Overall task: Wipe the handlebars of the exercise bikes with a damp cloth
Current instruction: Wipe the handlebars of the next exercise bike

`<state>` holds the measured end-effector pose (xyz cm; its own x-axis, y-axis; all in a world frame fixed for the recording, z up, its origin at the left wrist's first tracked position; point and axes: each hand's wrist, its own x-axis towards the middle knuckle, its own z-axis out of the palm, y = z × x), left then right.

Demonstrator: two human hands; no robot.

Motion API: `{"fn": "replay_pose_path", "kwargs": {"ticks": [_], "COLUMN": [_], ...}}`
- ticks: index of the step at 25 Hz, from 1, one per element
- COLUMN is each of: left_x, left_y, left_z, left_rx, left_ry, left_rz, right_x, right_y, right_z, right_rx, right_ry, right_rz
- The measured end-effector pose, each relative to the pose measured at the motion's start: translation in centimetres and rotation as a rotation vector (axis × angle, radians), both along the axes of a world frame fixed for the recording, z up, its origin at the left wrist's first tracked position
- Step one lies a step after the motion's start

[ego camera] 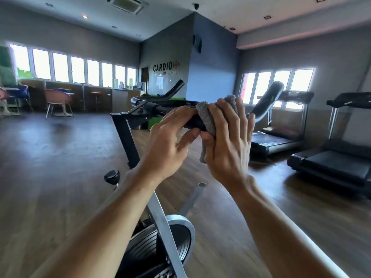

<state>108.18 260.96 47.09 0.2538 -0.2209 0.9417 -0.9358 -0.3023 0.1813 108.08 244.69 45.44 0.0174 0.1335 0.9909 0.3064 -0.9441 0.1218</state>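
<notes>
An exercise bike stands right below me, its black handlebar (160, 110) running across the middle of the head view. A grey cloth (206, 117) is wrapped around the handlebar's near right bar. My right hand (226, 137) is closed over the cloth and the bar, with a cloth end hanging below the palm. My left hand (170, 141) grips the same bar just left of the cloth, thumb underneath. The right horn of the handlebar (269, 99) rises beyond my right hand, and the left horn (174, 88) points away.
The bike's flywheel (160, 243) and a black adjustment knob (112, 176) sit below my forearms. Two treadmills (331, 163) stand at the right by the windows. Chairs (58, 101) and a counter line the far left wall. Wooden floor spreads to the left.
</notes>
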Motion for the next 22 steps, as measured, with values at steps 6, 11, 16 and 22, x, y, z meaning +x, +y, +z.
{"fn": "replay_pose_path", "kwargs": {"ticks": [6,11,16,22], "left_x": [-0.2,-1.5,-2.6,-3.8], "left_y": [0.8,0.7,1.6,1.6], "left_z": [1.0,1.5,4.6,7.3], "left_rx": [0.042,0.085,0.208,0.398], "left_ry": [0.118,0.305,0.61,0.842], "left_rz": [0.041,0.047,0.074,0.178], "right_x": [-2.0,-5.2,-6.2,-7.3], "right_y": [-3.3,-0.6,-3.6,0.3], "right_z": [2.1,3.7,7.9,9.9], "right_rx": [0.09,-0.05,0.021,-0.037], "right_ry": [0.325,0.59,0.887,1.044], "right_rz": [0.059,0.004,-0.086,-0.07]}}
